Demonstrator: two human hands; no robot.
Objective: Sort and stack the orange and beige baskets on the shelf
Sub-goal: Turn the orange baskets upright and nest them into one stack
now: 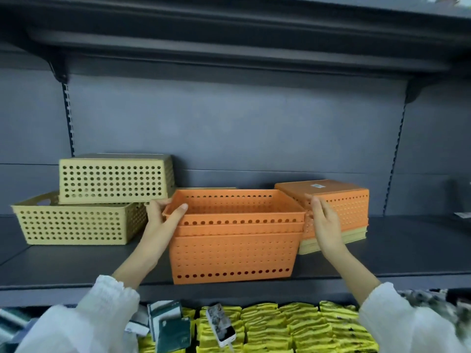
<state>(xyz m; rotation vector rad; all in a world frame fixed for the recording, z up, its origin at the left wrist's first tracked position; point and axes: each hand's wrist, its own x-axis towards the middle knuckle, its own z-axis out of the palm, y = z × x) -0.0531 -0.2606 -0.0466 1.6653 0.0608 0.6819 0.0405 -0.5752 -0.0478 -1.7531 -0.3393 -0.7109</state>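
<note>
Two levels of dark grey store shelf (76, 261). Centre: three nested orange baskets (233, 253), left hand (163, 220) pinching the top rim, right hand (325, 225) flat, fingers open. 9 o'clock: two beige baskets (76, 225). 3 o'clock: upturned orange basket (341, 205) on beige.

left hand (163, 220): grip closed, thumb over top | right hand (325, 225): fingers extended, flat, upright

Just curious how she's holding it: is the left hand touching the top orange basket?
Touching. The head view shows the left hand with its thumb lying over the rim of the top orange basket, at its left corner.
</note>
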